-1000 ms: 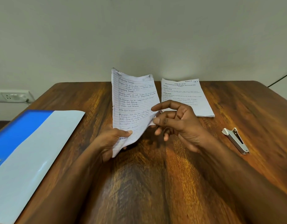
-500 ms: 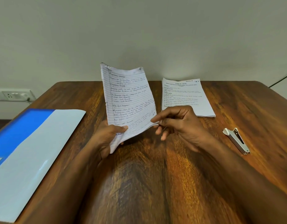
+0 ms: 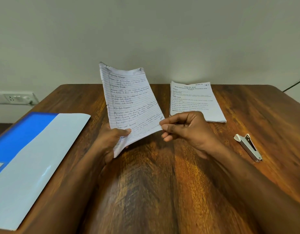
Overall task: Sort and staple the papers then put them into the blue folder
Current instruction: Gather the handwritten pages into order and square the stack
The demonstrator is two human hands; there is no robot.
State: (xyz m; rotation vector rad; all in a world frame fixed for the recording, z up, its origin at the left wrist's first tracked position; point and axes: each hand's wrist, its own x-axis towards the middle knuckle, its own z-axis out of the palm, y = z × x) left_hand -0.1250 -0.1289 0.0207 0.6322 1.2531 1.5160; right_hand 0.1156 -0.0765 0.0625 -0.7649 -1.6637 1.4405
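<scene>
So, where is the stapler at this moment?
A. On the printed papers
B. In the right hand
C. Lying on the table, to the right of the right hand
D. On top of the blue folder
C: the stapler lies untouched on the table, apart from the right hand, which pinches a corner of the handwritten papers.

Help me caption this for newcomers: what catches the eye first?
Both hands hold up handwritten lined pages at table centre, the left hand gripping the bottom edge, the right hand pinching a corner. A blue folder lies left, a stapler right.
</scene>
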